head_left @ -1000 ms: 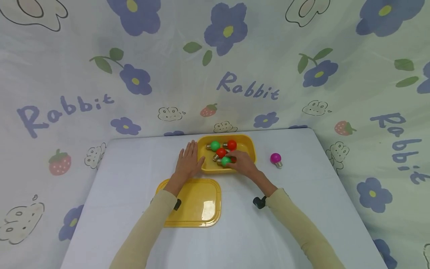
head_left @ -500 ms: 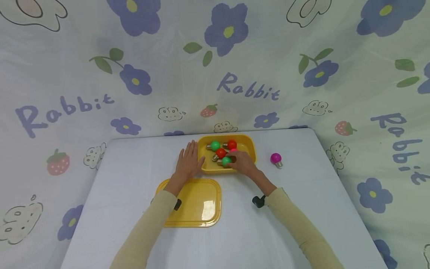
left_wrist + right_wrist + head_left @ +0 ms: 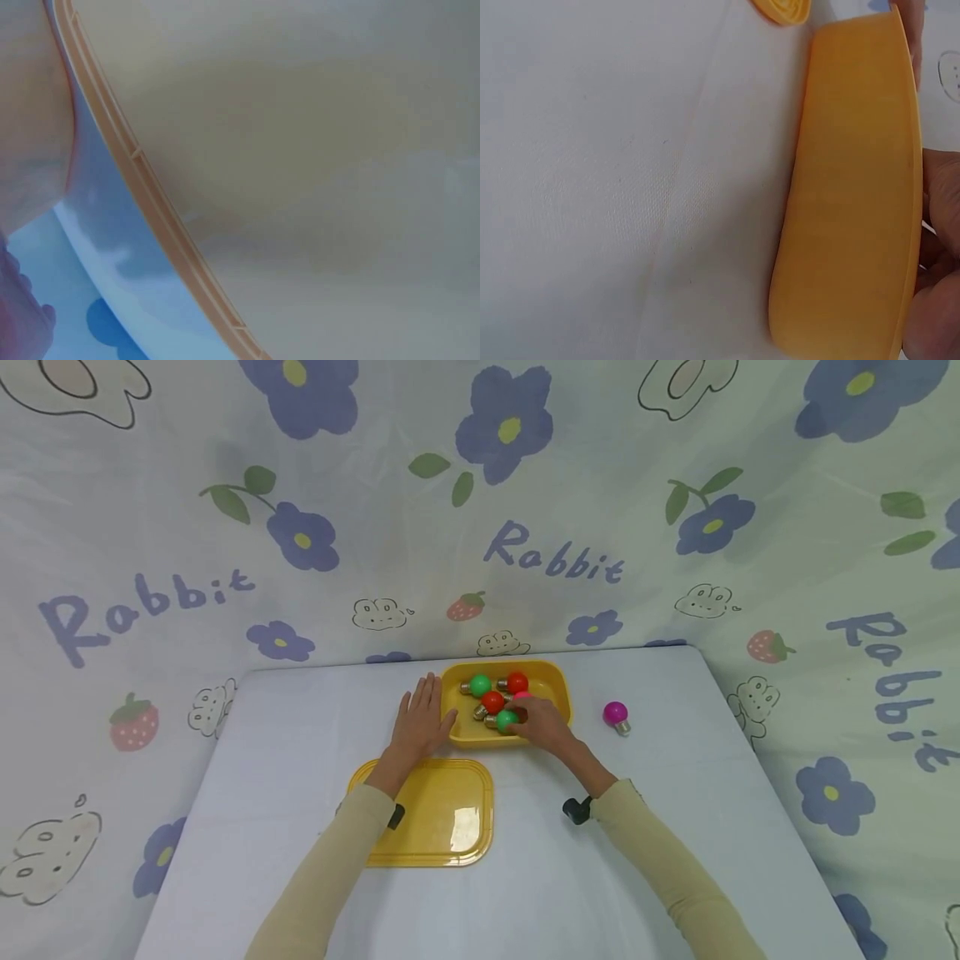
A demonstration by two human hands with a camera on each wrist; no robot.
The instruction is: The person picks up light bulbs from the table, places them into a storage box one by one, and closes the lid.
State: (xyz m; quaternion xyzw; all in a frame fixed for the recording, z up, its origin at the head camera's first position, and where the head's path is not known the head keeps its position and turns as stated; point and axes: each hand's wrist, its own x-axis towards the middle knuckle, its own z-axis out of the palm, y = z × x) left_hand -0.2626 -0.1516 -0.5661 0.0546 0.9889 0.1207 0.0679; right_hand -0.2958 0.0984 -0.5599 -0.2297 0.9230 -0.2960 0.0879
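A yellow plastic box (image 3: 555, 681) near the back of the table holds several small light bulbs. My left hand (image 3: 417, 720) lies with straight fingers along its left side, thumb at the near left corner. My right hand (image 3: 543, 723) reaches over the near right rim, thumb and fingers pinching a green light bulb (image 3: 507, 721) low in the box. Close to it lie a red bulb (image 3: 492, 702) and a pink bulb (image 3: 522, 696), partly covered by my fingers. Farther back sit another green bulb (image 3: 481, 685) and another red bulb (image 3: 517, 682). In the right wrist view the box wall (image 3: 855, 195) hides most of the fingers.
A yellow lid (image 3: 431, 814) lies flat in front of the box, partly under my left forearm; its rim (image 3: 161, 217) crosses the left wrist view. A magenta bulb (image 3: 616, 713) lies alone on the white tablecloth (image 3: 637, 685) to the right. A patterned curtain rises behind the table.
The green bulb under my right hand has shifted very slightly right, and more of the pink bulb shows beside the fingers. My left hand stays in place.
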